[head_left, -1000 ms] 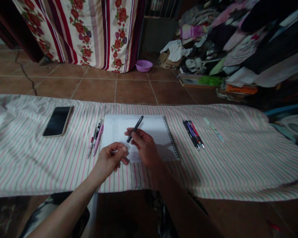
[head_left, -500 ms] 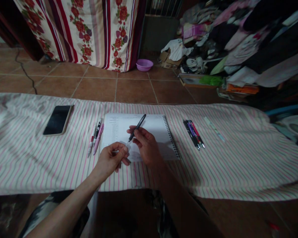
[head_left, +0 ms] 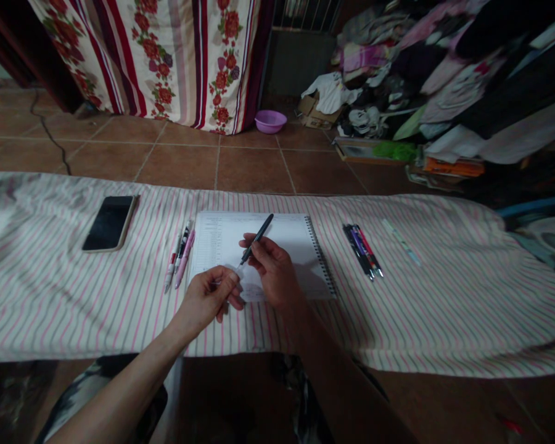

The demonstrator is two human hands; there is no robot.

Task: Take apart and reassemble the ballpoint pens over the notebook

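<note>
Black pen [head_left: 258, 237]: 1, pinched in the right hand [head_left: 272, 272], slanted up and away over the spiral notebook [head_left: 300, 246] (1) at mid bench [head_left: 50, 296]. Left hand [head_left: 207, 300] is closed on a small pale piece [head_left: 237, 273] at the pen's lower tip; can't tell what it is. The hands are nearly touching. Three pens [head_left: 178, 258] lie side by side just left of the notebook. The dark pen cluster [head_left: 363, 250] on its right looks like 3, exact count unclear, plus 1 pale pen [head_left: 401, 242] beyond it. Phone [head_left: 108, 223]: 1, face up, far left. Versus 1 s ago: the pen's top end has drifted slightly right, both grips are unchanged, and everything else stayed put.
</note>
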